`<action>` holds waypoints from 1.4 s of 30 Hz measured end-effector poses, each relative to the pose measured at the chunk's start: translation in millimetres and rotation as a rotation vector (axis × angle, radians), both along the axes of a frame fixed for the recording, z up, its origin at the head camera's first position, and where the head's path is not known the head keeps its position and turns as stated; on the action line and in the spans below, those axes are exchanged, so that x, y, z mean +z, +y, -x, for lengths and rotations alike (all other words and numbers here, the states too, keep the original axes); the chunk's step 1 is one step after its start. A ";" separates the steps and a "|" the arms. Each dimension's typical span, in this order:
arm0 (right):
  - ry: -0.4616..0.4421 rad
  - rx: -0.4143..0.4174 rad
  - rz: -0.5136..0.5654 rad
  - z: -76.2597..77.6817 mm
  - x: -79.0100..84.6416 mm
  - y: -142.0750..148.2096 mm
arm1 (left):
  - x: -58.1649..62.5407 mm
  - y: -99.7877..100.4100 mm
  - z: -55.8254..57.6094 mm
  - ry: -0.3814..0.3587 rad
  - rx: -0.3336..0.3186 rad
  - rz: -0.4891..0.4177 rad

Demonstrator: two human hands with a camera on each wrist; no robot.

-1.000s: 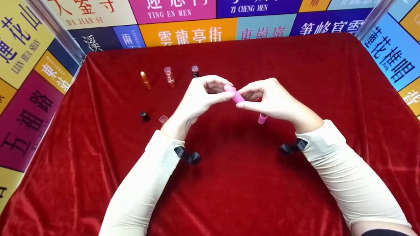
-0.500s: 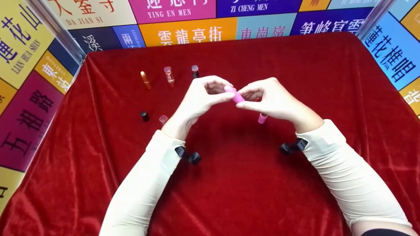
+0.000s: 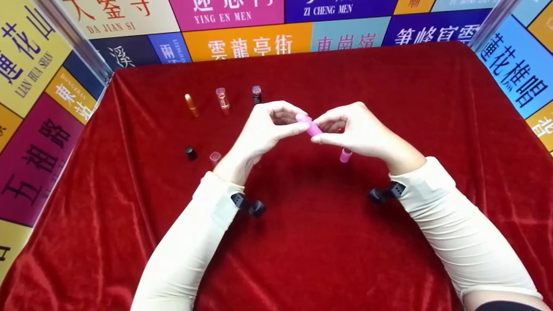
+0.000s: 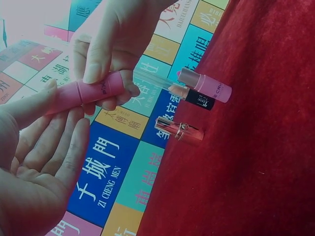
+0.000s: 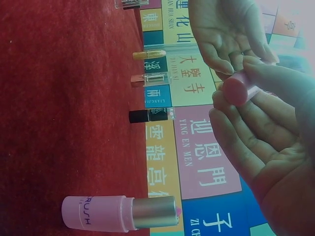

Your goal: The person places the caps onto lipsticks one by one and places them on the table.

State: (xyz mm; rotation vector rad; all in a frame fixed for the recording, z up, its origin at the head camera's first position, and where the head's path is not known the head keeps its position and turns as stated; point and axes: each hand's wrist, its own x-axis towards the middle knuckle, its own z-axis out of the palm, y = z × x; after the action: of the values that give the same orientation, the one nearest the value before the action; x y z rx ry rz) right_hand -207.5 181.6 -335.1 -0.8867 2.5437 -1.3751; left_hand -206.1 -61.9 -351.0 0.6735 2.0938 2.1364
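Note:
Both hands hold one pink lipstick tube [image 3: 314, 129] between them, tilted, above the red cloth. My left hand [image 3: 261, 123] pinches its upper-left end between thumb and fingers. The lower-right end is pinched by my right hand [image 3: 360, 131]. In the left wrist view, a seam runs round the middle of the tube [image 4: 110, 84], and lettering shows on the part nearest the right thumb. The right wrist view shows its round pink end [image 5: 236, 92] beyond the right thumb. Below the right hand stands an uncapped pink lipstick [image 3: 344, 156] with a metallic collar, partly hidden in the head view.
A gold tube [image 3: 191, 106], a clear tube [image 3: 223, 101] and a black tube [image 3: 256, 94] stand at the back left. Nearer lie a black cap [image 3: 190, 153] and a clear cap [image 3: 215, 157]. The left wrist view adds a black lipstick [image 4: 199, 100] and a rose-gold tube [image 4: 179, 129].

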 end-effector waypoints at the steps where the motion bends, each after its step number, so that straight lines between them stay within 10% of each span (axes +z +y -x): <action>1: -0.006 -0.004 0.000 0.1 0.0 0.2 | -0.1 0.2 -0.1 0.000 0.002 0.002; 32: -0.012 0.012 0.011 2.0 3.1 1.3 | 7.9 -6.1 -2.0 -0.033 0.020 0.022; 42: 0.004 -0.064 0.023 4.6 7.4 6.5 | 29.3 -80.1 -0.7 0.034 0.182 0.184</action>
State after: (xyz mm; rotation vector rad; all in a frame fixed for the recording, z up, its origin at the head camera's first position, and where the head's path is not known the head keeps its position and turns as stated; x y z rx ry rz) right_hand -212.1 188.1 -327.7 -0.8188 2.5856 -1.4246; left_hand -205.3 -142.0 -321.7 0.5202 2.4177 1.9929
